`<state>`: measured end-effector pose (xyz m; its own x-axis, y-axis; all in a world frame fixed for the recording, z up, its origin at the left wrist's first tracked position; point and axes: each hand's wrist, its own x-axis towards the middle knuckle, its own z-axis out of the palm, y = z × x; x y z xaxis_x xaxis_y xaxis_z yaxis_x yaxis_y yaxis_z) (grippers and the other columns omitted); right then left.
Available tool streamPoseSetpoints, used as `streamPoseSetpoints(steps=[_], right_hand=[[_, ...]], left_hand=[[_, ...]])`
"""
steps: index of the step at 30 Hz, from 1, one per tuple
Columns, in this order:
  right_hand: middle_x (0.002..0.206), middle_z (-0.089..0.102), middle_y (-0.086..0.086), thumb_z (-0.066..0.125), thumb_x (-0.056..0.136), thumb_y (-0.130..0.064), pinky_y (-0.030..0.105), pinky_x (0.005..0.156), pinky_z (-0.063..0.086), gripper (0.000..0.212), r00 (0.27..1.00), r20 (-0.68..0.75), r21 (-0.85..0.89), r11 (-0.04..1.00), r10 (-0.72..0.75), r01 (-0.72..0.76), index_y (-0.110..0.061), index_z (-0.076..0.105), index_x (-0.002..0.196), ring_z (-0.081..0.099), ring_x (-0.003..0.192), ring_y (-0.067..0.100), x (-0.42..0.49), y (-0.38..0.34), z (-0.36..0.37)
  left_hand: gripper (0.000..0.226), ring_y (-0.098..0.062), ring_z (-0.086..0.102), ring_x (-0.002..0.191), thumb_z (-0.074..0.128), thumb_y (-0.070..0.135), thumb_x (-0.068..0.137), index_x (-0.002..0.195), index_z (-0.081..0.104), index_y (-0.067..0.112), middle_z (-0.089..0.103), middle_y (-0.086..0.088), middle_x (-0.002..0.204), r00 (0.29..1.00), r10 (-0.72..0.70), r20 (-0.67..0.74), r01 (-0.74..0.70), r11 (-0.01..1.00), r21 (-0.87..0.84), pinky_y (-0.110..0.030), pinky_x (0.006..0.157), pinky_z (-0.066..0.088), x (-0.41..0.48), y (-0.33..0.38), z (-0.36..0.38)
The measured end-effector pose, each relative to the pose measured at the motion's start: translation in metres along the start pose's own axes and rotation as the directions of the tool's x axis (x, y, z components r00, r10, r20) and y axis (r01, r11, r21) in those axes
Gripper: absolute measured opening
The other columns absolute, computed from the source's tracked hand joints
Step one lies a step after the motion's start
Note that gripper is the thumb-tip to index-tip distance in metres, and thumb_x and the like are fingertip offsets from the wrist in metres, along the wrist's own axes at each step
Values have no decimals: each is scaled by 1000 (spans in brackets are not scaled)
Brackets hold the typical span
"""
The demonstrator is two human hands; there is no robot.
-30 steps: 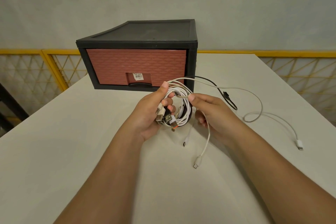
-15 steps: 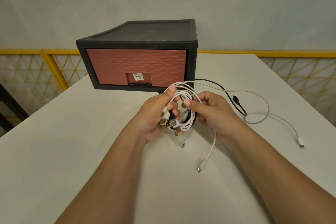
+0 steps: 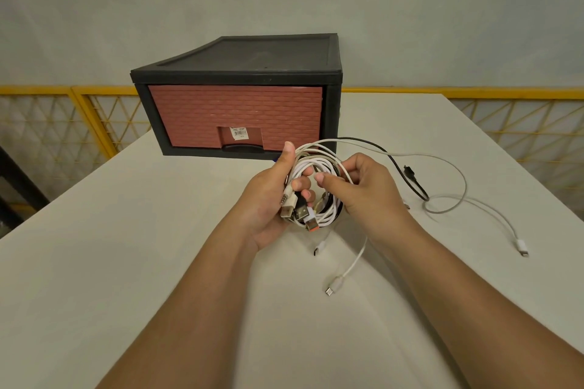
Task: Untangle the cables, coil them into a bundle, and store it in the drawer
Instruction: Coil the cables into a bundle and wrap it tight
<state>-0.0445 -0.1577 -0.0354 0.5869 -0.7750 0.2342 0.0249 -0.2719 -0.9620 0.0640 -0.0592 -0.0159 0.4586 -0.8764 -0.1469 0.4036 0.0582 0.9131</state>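
**Your left hand (image 3: 268,199) and right hand (image 3: 363,189) both grip the cable coil (image 3: 319,164)**

Your left hand curls round the left side of the coil, with the thumb laid over the top loops. Your right hand pinches the loops on the right side between thumb and fingers. You hold the coil just above the white table (image 3: 126,262), in front of the drawer unit (image 3: 240,57).

The unit stands at the far part of the table, and its brick-patterned red drawer (image 3: 234,110) is closed.

Loose ends lead out of the coil. A black cable (image 3: 398,167) and a long white cable (image 3: 493,215) trail across the table to your right. A shorter white cable (image 3: 350,265) hangs down between your forearms.

A cluster of USB plugs (image 3: 297,210) sticks out below your left fingers. The long white cable ends in a small white connector (image 3: 521,246) that lies on the table.
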Motion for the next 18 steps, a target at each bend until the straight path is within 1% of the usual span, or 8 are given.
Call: streamPoseSetpoints(steps=[3,7,8,10,12,14,18], right_hand=[[63,60,-4,78,79,-28,28,57,40,28,1000,6,3,1000,4,-4,-9,58,84,54,58,12,0,1,0],[63,61,-5,79,78,-25,25,54,40,24,998,47,90,995,43,-47,-15,57,82,54,55,9,0,1,-1],[66,63,-3,79,78,-24,27,57,43,24,997,54,110,993,47,-52,-16,57,82,56,58,11,0,1,-1],[73,67,3,79,77,-21,38,66,51,24,997,61,143,988,45,-53,-17,56,81,62,67,18,0,0,-1],[77,69,5,78,77,-15,47,74,54,23,997,66,178,983,39,-51,-18,55,79,64,72,23,0,-1,-2],[78,69,4,76,79,-10,48,75,55,24,996,77,211,976,39,-55,-19,55,77,65,73,24,-1,-2,-3],[82,70,7,74,79,-5,43,73,53,32,992,119,271,960,34,-65,-29,58,67,65,74,26,-1,-4,-5]], left_hand=[[47,-12,44,51,42,51,100,83,60,11,39,5,52,1000,-13,-20,12,1000,-28,-25,54,44,0,0,1],[40,-11,44,48,44,44,101,81,58,12,39,6,49,1000,-12,-28,12,1000,-14,-25,55,42,-2,1,3],[40,-11,44,48,45,43,101,81,58,12,38,6,49,1000,-14,-26,13,1000,-15,-26,57,41,-3,2,3],[40,-11,44,46,46,43,101,80,58,12,38,6,49,1000,-22,-17,22,999,-28,-28,60,39,-4,2,4],[41,-10,44,46,45,44,101,78,58,12,37,6,48,999,-32,1,32,999,-34,-28,60,38,-5,2,4],[41,-10,44,47,45,45,100,78,58,13,37,7,49,999,-47,18,48,998,-30,-26,58,39,-5,2,4],[42,-9,45,48,45,49,99,78,57,15,37,8,50,995,-80,64,82,996,-24,-23,54,42,-5,2,2]])
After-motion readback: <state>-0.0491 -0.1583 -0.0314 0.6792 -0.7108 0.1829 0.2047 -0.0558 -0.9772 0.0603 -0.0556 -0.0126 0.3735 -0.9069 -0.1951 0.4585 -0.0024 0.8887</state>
